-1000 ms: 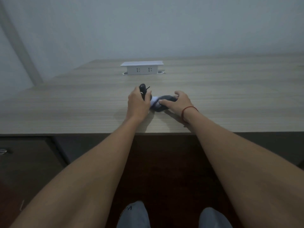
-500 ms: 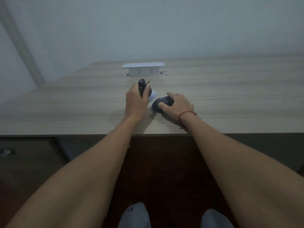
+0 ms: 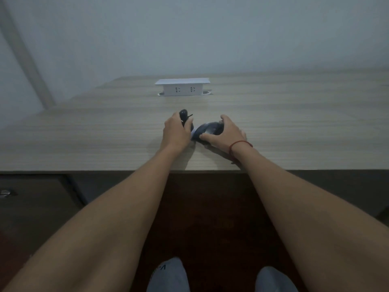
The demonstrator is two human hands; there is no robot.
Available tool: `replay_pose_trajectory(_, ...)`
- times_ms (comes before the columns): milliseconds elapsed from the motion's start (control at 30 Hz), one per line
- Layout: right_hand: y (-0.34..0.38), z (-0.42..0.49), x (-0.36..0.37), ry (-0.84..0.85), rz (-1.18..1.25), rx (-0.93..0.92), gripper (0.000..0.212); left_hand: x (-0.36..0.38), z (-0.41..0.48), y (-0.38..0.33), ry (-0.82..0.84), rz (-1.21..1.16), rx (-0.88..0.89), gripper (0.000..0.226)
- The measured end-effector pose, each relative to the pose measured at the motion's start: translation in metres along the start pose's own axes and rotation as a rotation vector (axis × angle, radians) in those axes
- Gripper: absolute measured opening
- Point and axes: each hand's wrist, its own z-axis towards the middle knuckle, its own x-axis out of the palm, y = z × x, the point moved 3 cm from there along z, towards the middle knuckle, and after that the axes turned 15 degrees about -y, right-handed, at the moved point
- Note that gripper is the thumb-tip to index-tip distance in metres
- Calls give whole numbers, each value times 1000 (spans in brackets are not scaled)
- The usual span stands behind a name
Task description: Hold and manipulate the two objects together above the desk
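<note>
- Left hand [image 3: 175, 131]: fingers curled round a small black device [image 3: 184, 116], held upright; its rounded top and a thin black tab show above the knuckles.
- Right hand [image 3: 228, 131]: thumb and fingers wrapped over a dark rounded object [image 3: 207, 130], gripping it from the right side.
- The dark rounded object rests on the bench [image 3: 84, 140], near the front edge, just beside the left hand.
- A pale piece [image 3: 194, 131] shows between the two hands; what it belongs to cannot be told.
- A red cord [image 3: 240, 143] circles the right wrist.
- A white socket box [image 3: 182, 87] stands toward the back of the bench, well apart from both hands.
- Both forearms extend over the front edge.
</note>
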Motion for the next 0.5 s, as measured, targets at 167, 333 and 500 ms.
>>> replay_pose_trajectory(167, 1, -2, 1, 17, -33, -28, 93, 0, -4, -7, -21, -57, 85, 16)
replay_pose_trajectory(333, 5, -3, -3, -10, -45, -67, 72, -2, -1, 0, 2, 5, 83, 23)
replay_pose_trajectory(500, 1, 3, 5, 5, -102, -79, 90, 0, -4, -1, -14, -41, 38, 24)
